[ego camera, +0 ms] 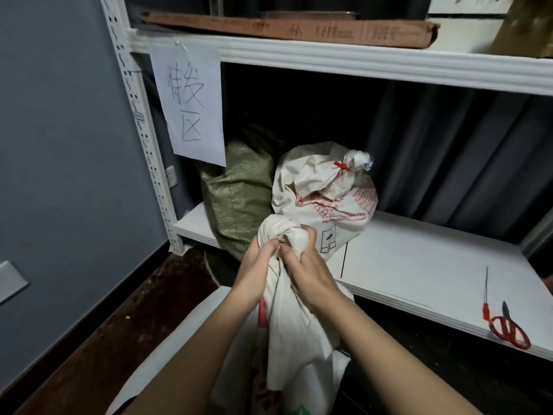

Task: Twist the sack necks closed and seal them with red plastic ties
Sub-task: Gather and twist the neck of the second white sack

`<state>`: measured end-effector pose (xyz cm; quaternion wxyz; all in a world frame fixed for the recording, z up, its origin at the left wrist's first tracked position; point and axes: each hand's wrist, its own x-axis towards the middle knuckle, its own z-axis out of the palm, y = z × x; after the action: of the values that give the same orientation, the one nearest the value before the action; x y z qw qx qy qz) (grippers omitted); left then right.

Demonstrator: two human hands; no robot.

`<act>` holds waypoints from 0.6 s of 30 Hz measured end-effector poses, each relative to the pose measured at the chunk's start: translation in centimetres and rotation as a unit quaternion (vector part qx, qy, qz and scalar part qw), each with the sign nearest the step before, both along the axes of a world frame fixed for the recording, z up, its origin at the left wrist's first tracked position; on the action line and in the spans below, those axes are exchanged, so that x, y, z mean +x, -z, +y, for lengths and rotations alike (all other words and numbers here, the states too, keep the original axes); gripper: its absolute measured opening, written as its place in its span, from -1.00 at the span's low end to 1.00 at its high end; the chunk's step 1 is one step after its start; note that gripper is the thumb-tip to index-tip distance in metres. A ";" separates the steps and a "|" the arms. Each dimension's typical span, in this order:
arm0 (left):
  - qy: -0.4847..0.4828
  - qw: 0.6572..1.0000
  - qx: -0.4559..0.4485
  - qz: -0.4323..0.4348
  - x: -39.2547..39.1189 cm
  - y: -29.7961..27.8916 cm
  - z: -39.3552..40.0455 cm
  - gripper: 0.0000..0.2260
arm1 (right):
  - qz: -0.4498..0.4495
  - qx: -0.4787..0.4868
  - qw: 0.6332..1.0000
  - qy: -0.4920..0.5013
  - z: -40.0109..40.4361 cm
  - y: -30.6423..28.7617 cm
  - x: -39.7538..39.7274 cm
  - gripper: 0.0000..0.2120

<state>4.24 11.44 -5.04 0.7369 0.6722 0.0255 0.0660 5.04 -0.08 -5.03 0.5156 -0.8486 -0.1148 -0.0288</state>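
Both hands, left hand (257,259) and right hand (308,271), clamp their fingers on the white sack's neck (281,235). Loosen either grip and the twist could unwind; the red tie (486,307) lies out of reach on the shelf (404,265)

The sack (287,310) gripped between the left hand (254,265) and the right hand (308,274) looks like matt, off-white woven cloth, creased and bunched at the neck. Just beyond the hands, a second white sack (326,199) has the same dull, crumpled surface with red print, and a red plastic tie (342,166) cinches its neck. To its left, a green sack (239,199) shows a coarse woven plastic texture. The shelf board (419,259) to the right of the hands is smooth, matt white. On it lie scissors (508,327) with glossy red plastic handles and a thin red plastic tie (486,298). Above the hands hangs a sheet of plain white paper (191,103), and higher still lies a brown cardboard box (299,28), dull and scuffed. The white shelf upright (140,121) looks like painted metal.
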 end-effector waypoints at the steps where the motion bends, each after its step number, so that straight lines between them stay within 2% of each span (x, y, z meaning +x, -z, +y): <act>1: -0.002 1.000 -0.006 0.008 0.4 0.1 0.0 -0.59 | 0.014 0.048 0.999 -0.009 0.0 0.5 0.1 -0.25; 4: -0.006 0.998 -0.056 0.015 1.4 0.5 0.0 -0.77 | 0.018 0.081 0.996 -0.017 0.0 2.1 -0.3 -0.02; 7: -0.028 0.996 -0.084 0.012 2.0 0.7 0.2 -0.82 | 0.017 0.084 0.996 -0.006 0.3 3.8 -0.4 0.14; 9: -0.037 0.994 -0.098 0.014 2.2 0.6 0.5 -0.85 | 0.039 0.051 0.998 -0.010 0.6 3.9 -0.3 0.18; 15: 0.006 0.993 -0.111 0.028 2.6 0.8 1.5 -0.73 | 0.078 0.127 0.980 -0.131 -1.4 3.1 0.2 -0.21; 18: 0.024 0.995 -0.096 0.030 2.5 0.9 1.5 -0.69 | 0.053 0.121 0.988 -0.082 -2.4 2.8 1.0 -0.38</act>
<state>6.71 12.99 -5.94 0.7981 0.6008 0.0381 0.0252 6.08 -2.51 -7.86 0.6205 -0.7680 -0.1522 0.0450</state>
